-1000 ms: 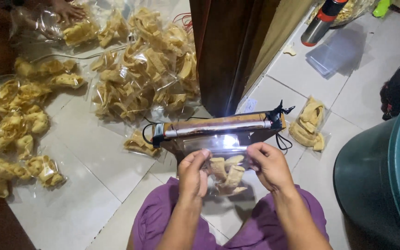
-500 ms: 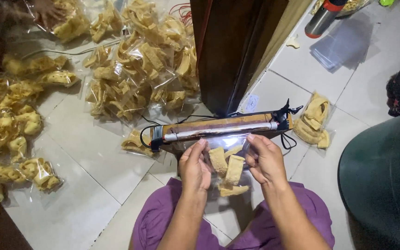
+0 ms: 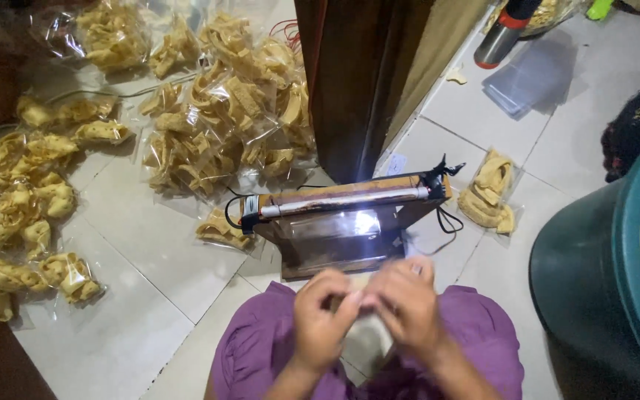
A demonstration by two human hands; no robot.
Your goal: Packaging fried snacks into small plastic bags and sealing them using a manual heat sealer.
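Closest to the camera, over a lap in purple cloth, the left hand and the right hand are pressed together, fingers curled inward and knuckles up. Between them sits a small clear plastic packet with something pale inside; both hands pinch it at its top, though motion blur hides exactly how the fingertips lie. The packet hangs just above the lap, close in front of the sealing machine. Just beyond the hands stands that machine, a brown box-shaped heat sealer with a long metal bar across its top and a black cable trailing from its right end onto the white tiled floor. At the right edge a large dark green tub holds yellow crackers. One filled bag of the same fried snacks lies on the tiles right of the sealer, and another small bag lies just beside its left end. Farther left, a scatter of bags spreads across the floor, and behind the sealer a bigger heap of bags piles against a dark wooden post. At the far top right lie a stack of empty clear bags and a dark cylindrical bottle with a red band.
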